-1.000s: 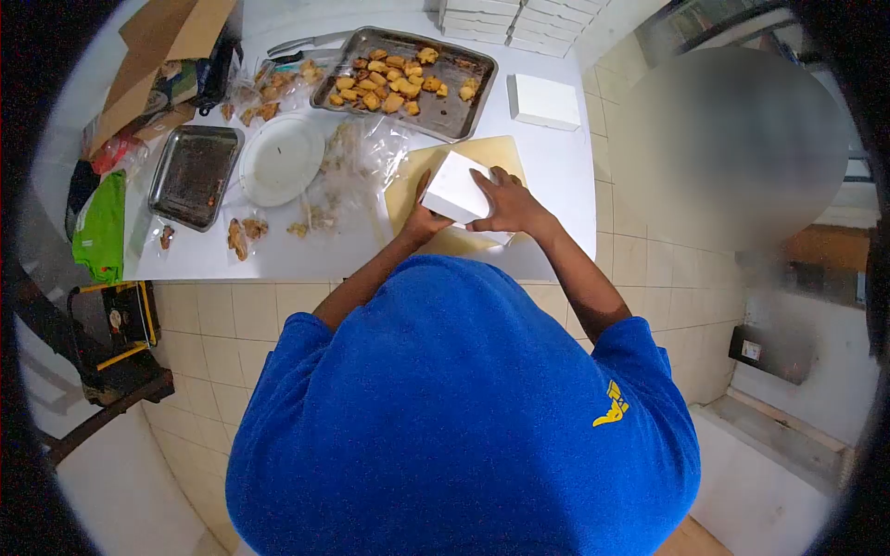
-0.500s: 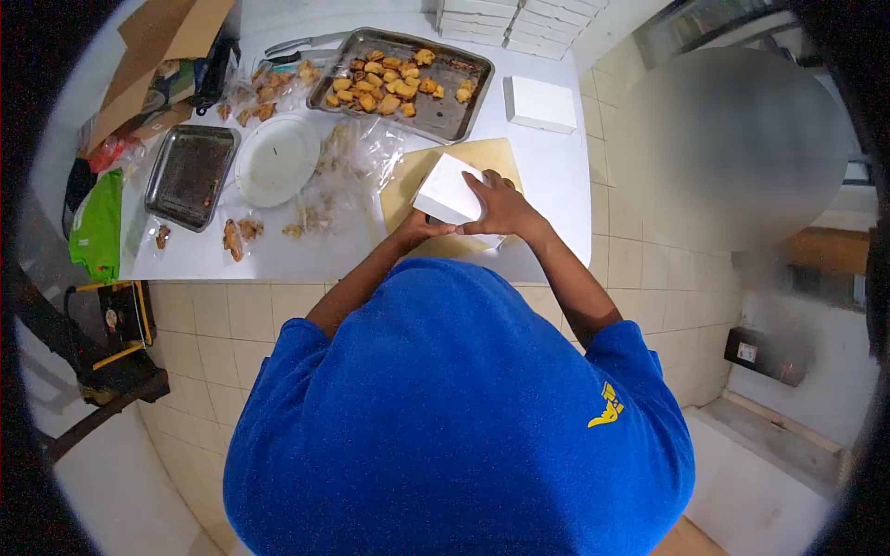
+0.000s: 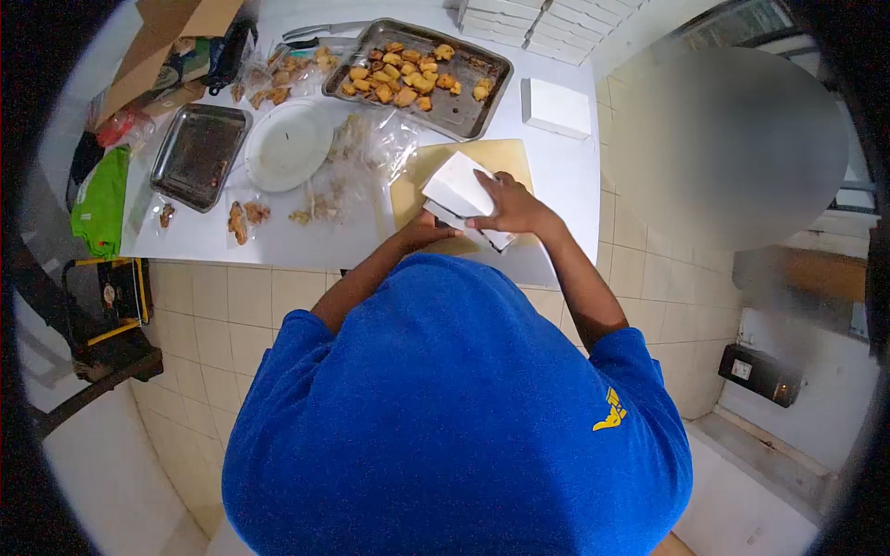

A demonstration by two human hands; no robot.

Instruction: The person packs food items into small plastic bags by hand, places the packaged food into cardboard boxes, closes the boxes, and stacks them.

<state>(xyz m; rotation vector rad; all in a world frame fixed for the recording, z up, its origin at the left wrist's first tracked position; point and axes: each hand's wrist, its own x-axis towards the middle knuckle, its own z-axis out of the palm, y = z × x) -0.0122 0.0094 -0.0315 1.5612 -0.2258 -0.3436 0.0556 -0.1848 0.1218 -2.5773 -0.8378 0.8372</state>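
Both hands, left (image 3: 429, 233) and right (image 3: 510, 206), part-closed, grip the white box (image 3: 459, 185) above the cutting board (image 3: 515, 159); its contents cannot be determined. The large tray (image 3: 482, 111) contains browned food pieces (image 3: 405, 74).

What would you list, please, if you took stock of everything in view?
Held box: one, white, over board
Cutting board: one, pale yellow, under held box
Loose box: one, white, table's right
Stacked boxes: several, white, far edge
Large tray: one, dark metal, beyond board
Food pieces: many, golden-brown, in large tray
Small tray: one, dark metal, table's left
Plate: one, white, right of small tray
Plastic bags: several, clear, mid-table
Green bundle: one, left end
Cardboard: brown, far left
Table: one, white, centre
Floor tiles: many, cream, below table
Shirt: one, blue, on person
Left hand: one, bare, at held box
Right hand: one, bare, on held box
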